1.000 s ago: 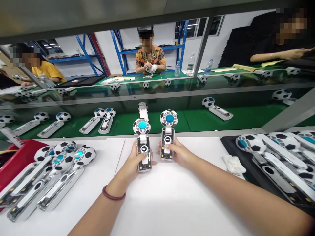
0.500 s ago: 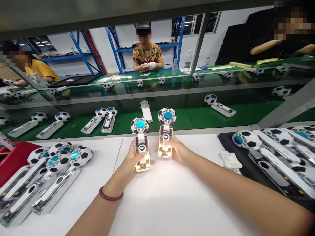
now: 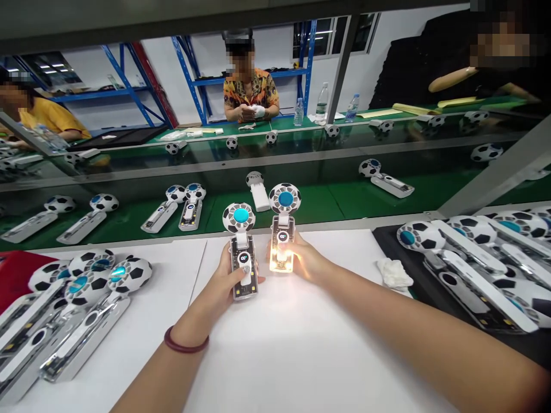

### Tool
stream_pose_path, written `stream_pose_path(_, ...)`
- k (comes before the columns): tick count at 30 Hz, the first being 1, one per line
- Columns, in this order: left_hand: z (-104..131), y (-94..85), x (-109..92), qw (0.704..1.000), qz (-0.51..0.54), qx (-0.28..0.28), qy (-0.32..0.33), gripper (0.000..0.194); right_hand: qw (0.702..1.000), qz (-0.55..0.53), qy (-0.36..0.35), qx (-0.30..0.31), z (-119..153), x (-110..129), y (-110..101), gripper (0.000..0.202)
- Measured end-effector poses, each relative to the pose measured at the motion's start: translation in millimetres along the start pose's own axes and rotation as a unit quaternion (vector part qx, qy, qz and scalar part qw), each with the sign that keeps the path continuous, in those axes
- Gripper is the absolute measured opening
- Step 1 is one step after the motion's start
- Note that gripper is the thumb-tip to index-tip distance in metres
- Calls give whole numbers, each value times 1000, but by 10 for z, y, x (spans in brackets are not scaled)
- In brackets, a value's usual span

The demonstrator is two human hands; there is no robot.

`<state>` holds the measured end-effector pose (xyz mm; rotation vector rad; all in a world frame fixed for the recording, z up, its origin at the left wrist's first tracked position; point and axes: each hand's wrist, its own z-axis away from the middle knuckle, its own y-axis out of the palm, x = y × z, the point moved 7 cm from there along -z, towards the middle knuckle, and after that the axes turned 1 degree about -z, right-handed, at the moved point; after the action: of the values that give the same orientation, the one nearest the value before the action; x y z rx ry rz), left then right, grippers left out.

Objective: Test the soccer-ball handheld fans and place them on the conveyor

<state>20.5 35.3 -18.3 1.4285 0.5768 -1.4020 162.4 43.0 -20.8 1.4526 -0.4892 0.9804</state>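
My left hand (image 3: 224, 274) is closed around a handheld fan (image 3: 239, 217) with a soccer-ball head and a teal centre. The thumb presses on the white strip of its clear handle, below a round display reading 100; this fan's lamps are dark. To its right, my right hand (image 3: 310, 259) grips a second soccer-ball fan (image 3: 284, 198), held upright beside the first. Warm lights glow at the bottom of its handle, and its display also reads 100. Part of the right fingers is hidden behind that handle. Both fans are held above the white table surface (image 3: 275, 355).
Several similar fans (image 3: 90, 338) lie piled at left by a red bin (image 3: 17, 275). More fans (image 3: 469, 287) rest on a black tray at right, near a crumpled white cloth (image 3: 394, 273). Ahead, a green belt (image 3: 318, 206) carries scattered fans. Co-workers sit beyond it.
The lights in the left-hand fan's handle have gone out. The right-hand fan's lights remain lit. The view has shifted slightly; both hands keep their grips.
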Motion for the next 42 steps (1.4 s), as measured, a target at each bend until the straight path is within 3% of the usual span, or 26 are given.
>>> stream_pose_path(12, -18, -7, 4, 1000, -2, -13, 2, 57, 1000, -12, -9, -13, -8, -17, -23, 52)
stream_pose_path(17, 2, 12, -9, 1000, -3, -10, 8, 69, 1000, 4, -22, 20, -20, -26, -11, 58)
stream_pose_path(42, 43, 56, -29, 999, 24, -9, 28, 66, 1000, 2, -12, -10, -4, -23, -8, 56)
